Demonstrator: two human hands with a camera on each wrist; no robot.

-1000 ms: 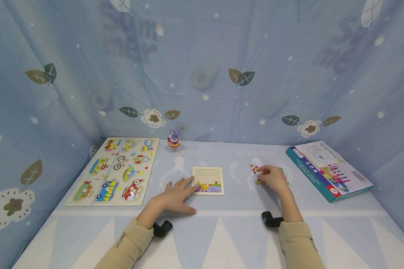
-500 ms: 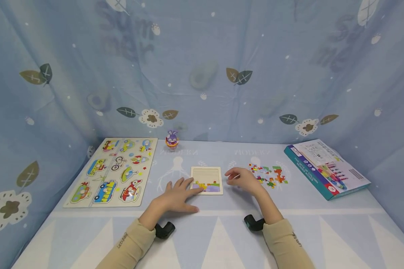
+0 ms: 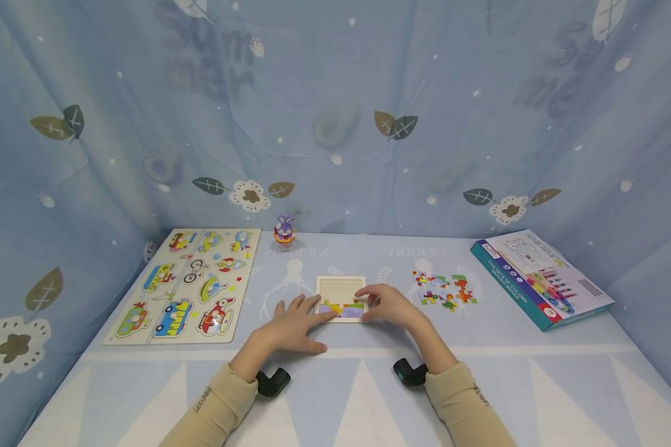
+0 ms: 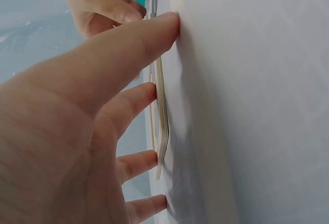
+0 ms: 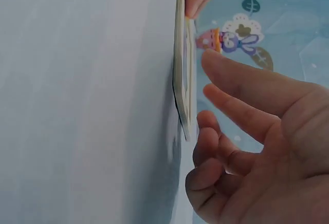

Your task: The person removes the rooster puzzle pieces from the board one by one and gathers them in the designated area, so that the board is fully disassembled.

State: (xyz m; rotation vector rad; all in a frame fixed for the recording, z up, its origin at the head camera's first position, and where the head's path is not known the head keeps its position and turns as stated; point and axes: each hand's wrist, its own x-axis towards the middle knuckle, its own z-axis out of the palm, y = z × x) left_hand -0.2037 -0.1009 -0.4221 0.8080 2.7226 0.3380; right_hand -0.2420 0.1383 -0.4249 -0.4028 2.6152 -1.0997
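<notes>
A small square wooden puzzle tray (image 3: 341,279) lies mid-table, with a strip of colourful jigsaw pieces (image 3: 335,308) along its near side. My left hand (image 3: 293,326) is spread at the tray's left side, its fingertips at the tray's edge and one finger reaching over the near left corner; the thumb points away. My right hand (image 3: 391,304) is at the tray's right side, thumb and forefinger bent over the right rim. In the right wrist view, those fingers (image 5: 241,77) stand slightly apart beside the tray; I cannot tell whether a small piece is between them.
Several loose jigsaw pieces (image 3: 449,302) lie right of the right hand. A large vehicle puzzle board (image 3: 192,304) lies at the left, a purple rabbit figure (image 3: 284,231) stands at the back, and a teal-edged box (image 3: 542,279) lies at the right. A curtain (image 3: 335,174) hangs behind.
My right hand has moved left from the loose pieces to the tray's right side, uncovering the pieces. The left hand has stayed at the tray.
</notes>
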